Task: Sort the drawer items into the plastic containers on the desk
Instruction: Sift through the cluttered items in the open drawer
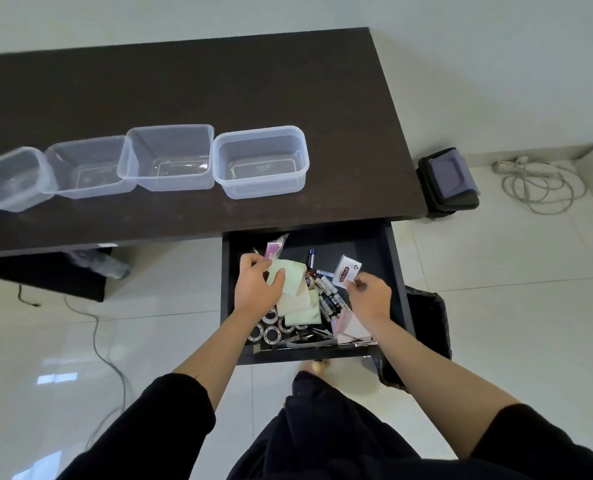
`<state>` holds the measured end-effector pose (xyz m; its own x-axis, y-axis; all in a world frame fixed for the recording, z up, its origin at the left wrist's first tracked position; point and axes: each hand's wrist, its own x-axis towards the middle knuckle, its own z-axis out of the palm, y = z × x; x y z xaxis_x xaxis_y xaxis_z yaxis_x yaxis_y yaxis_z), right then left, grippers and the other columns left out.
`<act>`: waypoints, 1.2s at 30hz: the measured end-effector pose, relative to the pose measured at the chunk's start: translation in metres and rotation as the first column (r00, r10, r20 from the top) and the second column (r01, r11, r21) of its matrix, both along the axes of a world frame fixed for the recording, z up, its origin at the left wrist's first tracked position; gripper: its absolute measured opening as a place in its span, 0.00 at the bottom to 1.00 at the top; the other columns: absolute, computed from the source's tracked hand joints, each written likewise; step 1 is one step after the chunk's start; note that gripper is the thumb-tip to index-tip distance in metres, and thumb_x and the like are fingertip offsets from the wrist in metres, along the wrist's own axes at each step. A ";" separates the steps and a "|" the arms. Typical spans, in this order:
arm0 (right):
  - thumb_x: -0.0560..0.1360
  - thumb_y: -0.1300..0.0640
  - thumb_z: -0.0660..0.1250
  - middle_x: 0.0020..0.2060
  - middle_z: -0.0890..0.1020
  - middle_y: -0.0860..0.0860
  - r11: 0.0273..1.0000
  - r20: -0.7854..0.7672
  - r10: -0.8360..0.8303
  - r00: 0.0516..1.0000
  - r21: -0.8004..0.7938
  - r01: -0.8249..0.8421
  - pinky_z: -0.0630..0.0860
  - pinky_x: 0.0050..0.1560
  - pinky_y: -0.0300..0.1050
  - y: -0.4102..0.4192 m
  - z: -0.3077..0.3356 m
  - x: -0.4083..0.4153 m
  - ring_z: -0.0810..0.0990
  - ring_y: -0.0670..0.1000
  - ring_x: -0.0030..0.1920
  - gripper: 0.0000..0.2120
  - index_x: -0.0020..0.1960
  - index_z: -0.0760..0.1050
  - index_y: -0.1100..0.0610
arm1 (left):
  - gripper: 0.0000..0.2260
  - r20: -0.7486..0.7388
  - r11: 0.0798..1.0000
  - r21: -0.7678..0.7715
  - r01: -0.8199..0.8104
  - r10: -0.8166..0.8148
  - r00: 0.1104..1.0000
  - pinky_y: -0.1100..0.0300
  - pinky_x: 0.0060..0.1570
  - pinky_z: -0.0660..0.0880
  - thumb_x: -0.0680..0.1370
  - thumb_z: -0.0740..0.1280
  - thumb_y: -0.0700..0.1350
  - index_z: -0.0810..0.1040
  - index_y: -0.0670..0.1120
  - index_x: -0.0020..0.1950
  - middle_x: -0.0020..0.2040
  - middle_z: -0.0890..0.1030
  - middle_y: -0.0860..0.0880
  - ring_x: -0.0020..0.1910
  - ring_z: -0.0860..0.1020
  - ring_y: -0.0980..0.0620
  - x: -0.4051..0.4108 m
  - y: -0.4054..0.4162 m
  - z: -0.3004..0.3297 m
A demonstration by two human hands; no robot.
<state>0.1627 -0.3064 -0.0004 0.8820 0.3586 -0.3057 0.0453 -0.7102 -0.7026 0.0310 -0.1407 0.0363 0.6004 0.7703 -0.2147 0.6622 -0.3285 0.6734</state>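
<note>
The dark drawer [388,258] is pulled out under the desk's right end and is full of small items. My left hand [255,285] grips a pale green sticky-note pad [293,271] over the drawer's left half. My right hand [369,296] pinches the corner of a small white packet with a red label [345,270]. Batteries [326,289], tape rolls [271,329], more note pads [297,306], pink paper [352,327] and metal tools [305,339] lie in the drawer. Several clear plastic containers [260,162] stand in a row on the dark desk [219,81], all bare inside.
A black bin with a purple lid [449,180] stands past the desk's right end. A white power strip with coiled cable [537,181] lies on the tiled floor. A black bin [426,323] sits right of the drawer. A cable [97,327] trails on the floor at left.
</note>
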 end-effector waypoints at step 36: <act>0.76 0.54 0.63 0.62 0.75 0.51 0.470 -0.655 0.625 0.424 -0.118 -0.875 0.72 0.52 0.46 0.019 0.002 -0.025 0.75 0.53 0.56 0.20 0.68 0.70 0.51 | 0.09 -0.074 0.943 -0.134 -0.305 0.298 0.952 0.65 0.45 0.71 0.76 0.64 0.37 0.81 0.41 0.53 0.57 0.78 0.45 0.46 0.78 0.52 -0.102 -0.038 -0.024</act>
